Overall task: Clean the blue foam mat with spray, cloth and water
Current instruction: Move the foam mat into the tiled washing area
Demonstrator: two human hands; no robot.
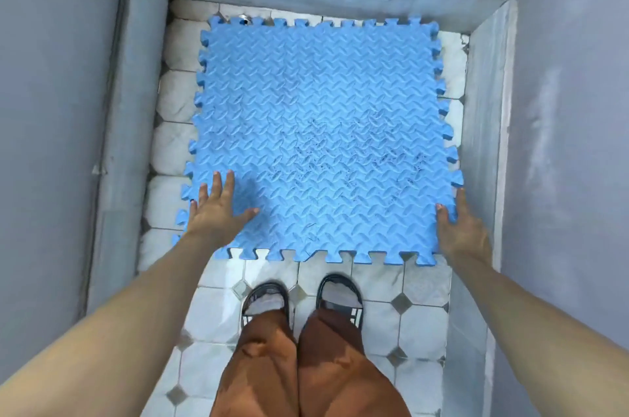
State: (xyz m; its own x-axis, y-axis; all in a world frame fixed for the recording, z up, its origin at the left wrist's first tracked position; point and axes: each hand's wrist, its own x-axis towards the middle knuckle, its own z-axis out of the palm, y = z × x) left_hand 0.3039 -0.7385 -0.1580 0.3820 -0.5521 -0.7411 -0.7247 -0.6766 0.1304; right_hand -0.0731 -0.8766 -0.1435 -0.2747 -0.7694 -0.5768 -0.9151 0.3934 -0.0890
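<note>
The blue foam mat (320, 130) with jigsaw edges lies flat on the white tiled floor, and dark smudges mark its middle and right part. My left hand (218, 209) rests flat on the mat's near left corner with its fingers spread and straight. My right hand (457, 229) is at the mat's near right edge. Its thumb lies on the mat and a straight finger runs along the edge, while its other fingers are hidden. No spray, cloth or water shows.
Grey walls (58, 110) with a raised grey ledge (483, 110) close in the narrow floor on the left, far and right sides. My feet in black sandals (265, 297) stand on the tiles just before the mat. A small metal drain (244, 20) sits at the far left.
</note>
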